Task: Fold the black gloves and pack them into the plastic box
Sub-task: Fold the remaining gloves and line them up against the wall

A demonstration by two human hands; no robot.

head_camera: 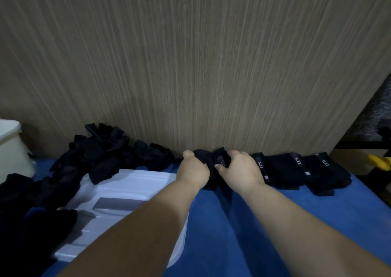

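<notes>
My left hand (192, 170) and right hand (241, 168) pinched a glove (206, 157); slackening might spill it onto the row (296, 170) at three o'clock.

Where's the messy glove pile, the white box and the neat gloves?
Messy black fabric glove pile (101, 151): head view, heap's middle.
White plastic box (137, 181): head view, bare top.
Folded black glove row (285, 170): head view, middle glove.

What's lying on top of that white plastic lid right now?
Loose black gloves overlap the far corner and left edge of the white plastic lid, and the left forearm crosses above it. The lid surface beneath them is hidden.
</notes>
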